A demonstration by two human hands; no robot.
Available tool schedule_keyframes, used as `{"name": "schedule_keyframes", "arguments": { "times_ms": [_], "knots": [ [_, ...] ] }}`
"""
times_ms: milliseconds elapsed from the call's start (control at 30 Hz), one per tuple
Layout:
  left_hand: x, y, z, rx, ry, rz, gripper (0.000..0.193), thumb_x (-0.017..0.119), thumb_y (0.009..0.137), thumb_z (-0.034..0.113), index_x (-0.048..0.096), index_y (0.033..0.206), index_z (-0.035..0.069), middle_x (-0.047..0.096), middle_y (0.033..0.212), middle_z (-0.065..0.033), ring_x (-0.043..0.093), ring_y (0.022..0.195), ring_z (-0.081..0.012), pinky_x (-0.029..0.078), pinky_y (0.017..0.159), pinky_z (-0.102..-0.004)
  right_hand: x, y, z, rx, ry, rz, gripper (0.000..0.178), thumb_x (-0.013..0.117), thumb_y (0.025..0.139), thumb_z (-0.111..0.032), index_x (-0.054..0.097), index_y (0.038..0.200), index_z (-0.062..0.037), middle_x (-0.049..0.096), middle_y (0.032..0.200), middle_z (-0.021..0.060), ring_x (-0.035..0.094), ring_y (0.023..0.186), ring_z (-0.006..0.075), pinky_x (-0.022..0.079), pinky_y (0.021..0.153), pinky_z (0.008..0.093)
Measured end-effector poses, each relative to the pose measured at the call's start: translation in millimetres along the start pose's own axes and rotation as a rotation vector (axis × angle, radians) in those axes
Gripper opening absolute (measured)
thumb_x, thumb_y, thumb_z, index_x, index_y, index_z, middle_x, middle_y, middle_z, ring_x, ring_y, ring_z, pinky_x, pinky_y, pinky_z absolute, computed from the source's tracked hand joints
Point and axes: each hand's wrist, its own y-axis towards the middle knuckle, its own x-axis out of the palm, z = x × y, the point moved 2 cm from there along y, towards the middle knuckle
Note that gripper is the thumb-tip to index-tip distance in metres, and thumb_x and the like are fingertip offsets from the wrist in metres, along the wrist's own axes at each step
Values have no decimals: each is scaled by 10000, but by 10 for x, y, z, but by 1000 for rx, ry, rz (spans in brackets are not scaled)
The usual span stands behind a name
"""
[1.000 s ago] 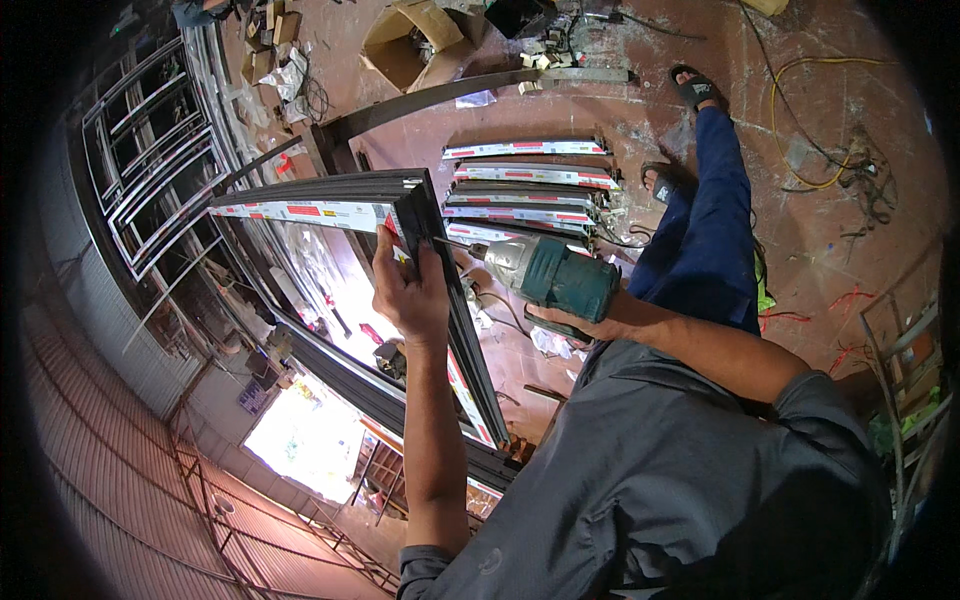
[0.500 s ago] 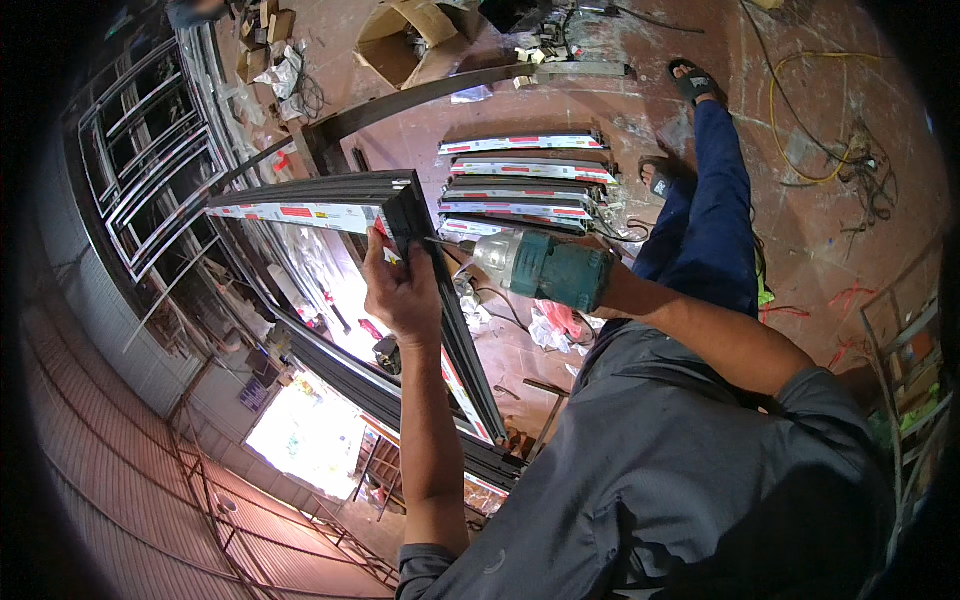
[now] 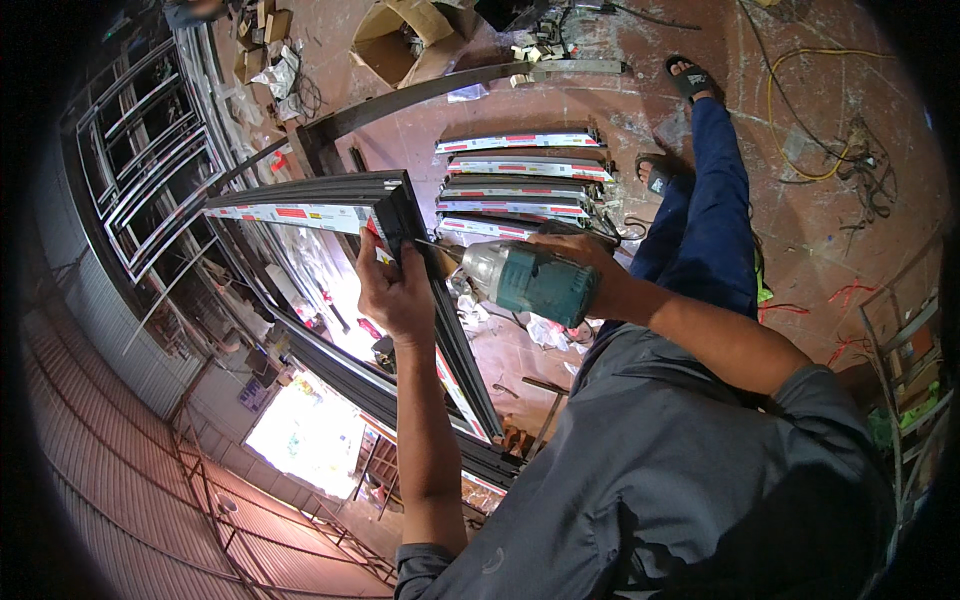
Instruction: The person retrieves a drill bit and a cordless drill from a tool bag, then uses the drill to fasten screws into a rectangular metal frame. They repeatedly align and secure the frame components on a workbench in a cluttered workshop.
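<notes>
A dark metal-profile frame [image 3: 300,192], with printed white-and-red film along its sides, stands tilted before me, its corner towards me. My left hand [image 3: 398,290] grips that corner, thumb on the dark edge and fingers on the film side. In my right hand [image 3: 605,272] is a teal power drill [image 3: 543,283], pointing left. Its thin bit reaches the frame's dark edge just above my left thumb; whether the tip is inside the profile I cannot tell. The drill's handle and most of my right fingers are hidden behind its body.
Several film-covered profile pieces [image 3: 520,168] lie in a row on the reddish floor. Beyond are a long metal bar [image 3: 400,100] and an open cardboard box [image 3: 400,45]. More frames [image 3: 150,160] lie far left. Cables [image 3: 870,165] coil at right, near another person's legs [image 3: 715,200].
The drill has shifted slightly left and down, its body now tilted more, with the bit rising toward the frame. The frame's corner and my left hand have moved slightly left.
</notes>
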Motion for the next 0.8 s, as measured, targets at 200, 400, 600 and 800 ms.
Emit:
{"name": "schedule_keyframes", "arguments": {
  "times_ms": [200, 400, 600, 800],
  "knots": [
    [16, -10, -31, -60, -81, -4, 543, 753, 846, 13, 585, 1360, -47, 489, 525, 14, 435, 459, -48, 368, 468, -223, -38, 84, 103, -78, -51, -32, 338, 776, 798, -153, 638, 1084, -36, 684, 992, 126, 702, 919, 311, 550, 809, 401],
    [-7, 22, 15, 10, -9, -8, 546, 750, 850, 16, 582, 1366, -41, 525, 545, 8, 452, 467, -46, 370, 467, -220, -113, 127, 45, -5, 10, -112, 332, 768, 806, -180, 650, 1083, -41, 684, 989, 126, 695, 920, 325, 561, 827, 408],
    [-2, -25, -69, -27, 9, -18, 554, 767, 857, 42, 582, 1374, -28, 618, 680, -31, 498, 485, -54, 410, 463, -238, -149, 179, -61, -57, -145, 4, 279, 743, 820, -186, 660, 1051, -53, 693, 970, 130, 699, 931, 333, 565, 809, 434],
    [-28, 11, -11, -66, -1, -44, 552, 766, 867, 60, 581, 1380, -22, 592, 663, -23, 477, 481, -57, 397, 459, -239, -172, 175, 42, 41, -240, -129, 382, 731, 817, -219, 668, 1157, -58, 690, 1010, 120, 687, 962, 326, 549, 829, 432]
  ]
}}
